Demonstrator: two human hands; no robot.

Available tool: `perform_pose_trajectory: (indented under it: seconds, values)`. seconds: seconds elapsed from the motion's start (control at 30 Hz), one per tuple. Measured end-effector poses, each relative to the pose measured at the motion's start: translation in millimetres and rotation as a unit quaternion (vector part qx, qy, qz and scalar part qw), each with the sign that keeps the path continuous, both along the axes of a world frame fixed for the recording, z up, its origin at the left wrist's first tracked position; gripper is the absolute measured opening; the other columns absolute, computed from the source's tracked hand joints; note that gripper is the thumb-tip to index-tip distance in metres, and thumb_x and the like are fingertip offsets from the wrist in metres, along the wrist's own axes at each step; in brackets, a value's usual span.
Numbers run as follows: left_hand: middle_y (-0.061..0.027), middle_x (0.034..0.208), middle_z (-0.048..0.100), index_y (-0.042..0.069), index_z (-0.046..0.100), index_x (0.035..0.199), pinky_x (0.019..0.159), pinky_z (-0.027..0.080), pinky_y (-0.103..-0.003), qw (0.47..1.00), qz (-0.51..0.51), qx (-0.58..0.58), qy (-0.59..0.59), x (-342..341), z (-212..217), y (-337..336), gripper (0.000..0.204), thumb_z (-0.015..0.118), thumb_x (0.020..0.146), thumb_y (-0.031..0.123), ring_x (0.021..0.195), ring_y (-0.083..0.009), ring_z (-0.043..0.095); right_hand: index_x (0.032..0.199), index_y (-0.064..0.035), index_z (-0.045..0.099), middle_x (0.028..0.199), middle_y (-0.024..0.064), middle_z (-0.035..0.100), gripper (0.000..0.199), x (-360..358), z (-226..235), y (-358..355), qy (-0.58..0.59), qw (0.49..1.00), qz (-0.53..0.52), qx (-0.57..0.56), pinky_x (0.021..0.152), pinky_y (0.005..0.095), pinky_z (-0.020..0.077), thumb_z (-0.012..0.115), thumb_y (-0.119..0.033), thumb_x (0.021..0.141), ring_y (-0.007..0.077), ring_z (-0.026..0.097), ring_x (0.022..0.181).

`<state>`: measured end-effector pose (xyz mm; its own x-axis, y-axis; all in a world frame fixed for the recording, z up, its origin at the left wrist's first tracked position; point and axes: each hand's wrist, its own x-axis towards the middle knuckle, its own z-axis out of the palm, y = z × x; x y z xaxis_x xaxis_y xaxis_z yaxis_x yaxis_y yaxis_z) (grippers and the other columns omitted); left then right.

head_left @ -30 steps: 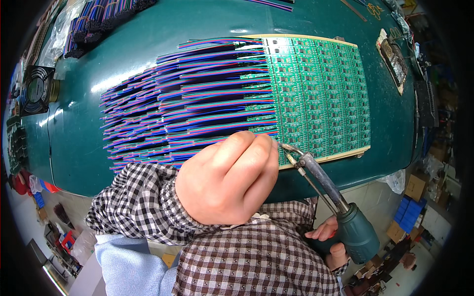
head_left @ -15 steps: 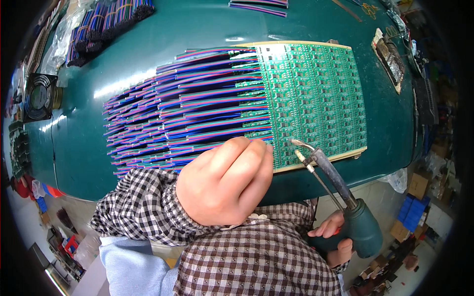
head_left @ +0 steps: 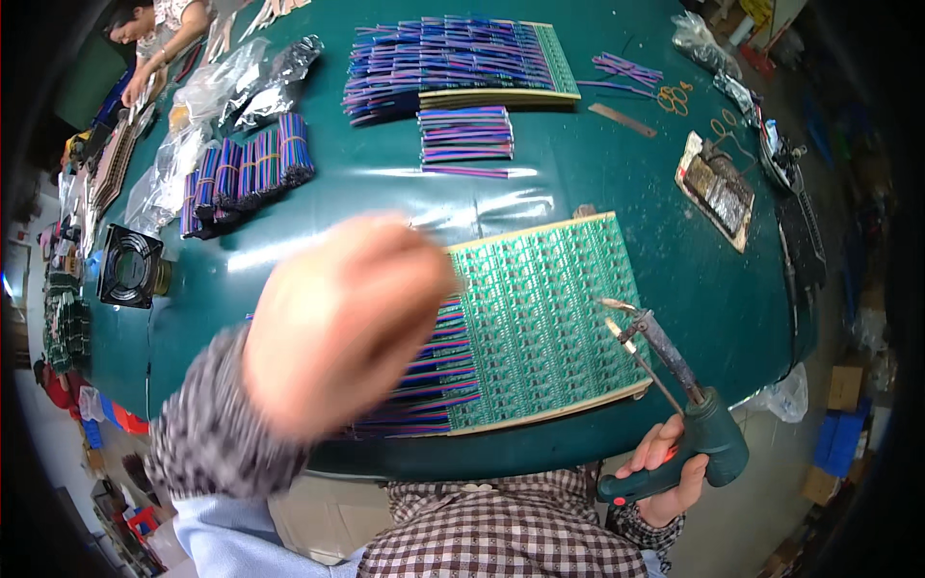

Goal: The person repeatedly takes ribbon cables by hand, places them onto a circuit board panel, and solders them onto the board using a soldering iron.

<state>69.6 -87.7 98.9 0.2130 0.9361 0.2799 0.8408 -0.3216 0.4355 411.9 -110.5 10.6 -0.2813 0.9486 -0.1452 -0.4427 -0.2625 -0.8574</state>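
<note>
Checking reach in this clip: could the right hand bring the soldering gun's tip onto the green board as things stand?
Probably yes. The right hand grips the soldering gun, whose tip hangs beside the green board's right edge with nothing between. The blurred left hand covers only the wires side.

The table (head_left: 597, 183) has a smooth, shiny green top that throws back the light. The green board (head_left: 549, 318) looks hard and a bit glossy, with a pale wood-like edge. The wires (head_left: 429, 371) have smooth plastic coats. The tool (head_left: 694, 424) has a dull green plastic body and a bare metal tip. The sleeve (head_left: 202, 433) is soft checked cloth. The bags (head_left: 241, 91) are shiny and crinkly.
</note>
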Motion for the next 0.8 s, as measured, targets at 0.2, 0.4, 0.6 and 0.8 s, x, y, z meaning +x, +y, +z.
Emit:
perform_pose_trajectory:
  seconds: [0.2, 0.4, 0.6, 0.8]
  values:
    - [-0.0106, 0.081, 0.060, 0.003, 0.064, 0.082, 0.068, 0.050, -0.035, 0.998, 0.036, -0.053, 0.004, -55, -88, 105, 0.012, 0.070, 0.072, 0.006, 0.075, -0.0220, 0.062, 0.106, 0.0039, 0.042, 0.070, 0.0063, 0.046, 0.056, -12, -6, 2, -0.023, 0.999, 0.002, 0.034, 0.049, 0.0310, 0.0583, 0.045, -0.050, 0.093, 0.0150, 0.052, 0.062]
    - [-0.0056, 0.071, 0.058, 0.003, 0.062, 0.079, 0.061, 0.048, -0.030, 0.986, 0.075, -0.147, -0.021, -46, -96, 125, 0.012, 0.072, 0.074, 0.009, 0.064, -0.0180, 0.057, 0.105, 0.0029, 0.042, 0.071, 0.0069, 0.047, 0.055, 2, -13, 16, -0.012, 1.000, -0.019, -0.009, 0.048, 0.0316, 0.0585, 0.045, -0.050, 0.093, 0.0155, 0.053, 0.061]
    - [-0.0047, 0.071, 0.055, 0.003, 0.061, 0.080, 0.061, 0.047, -0.029, 0.983, 0.089, -0.159, -0.001, -49, -93, 128, 0.012, 0.071, 0.075, 0.009, 0.066, -0.0142, 0.056, 0.106, 0.0030, 0.042, 0.072, 0.0076, 0.048, 0.054, 5, -19, 24, 0.005, 1.000, -0.006, -0.013, 0.050, 0.0326, 0.0593, 0.045, -0.050, 0.093, 0.0161, 0.055, 0.065]
    - [-0.0059, 0.073, 0.054, 0.005, 0.061, 0.078, 0.064, 0.047, -0.031, 0.985, 0.078, -0.152, -0.038, -58, -97, 126, 0.012, 0.070, 0.076, 0.012, 0.068, -0.0182, 0.056, 0.107, 0.0028, 0.041, 0.074, 0.0078, 0.048, 0.055, 2, -17, 18, -0.009, 1.000, -0.011, -0.008, 0.051, 0.0325, 0.0593, 0.045, -0.050, 0.093, 0.0169, 0.055, 0.067]
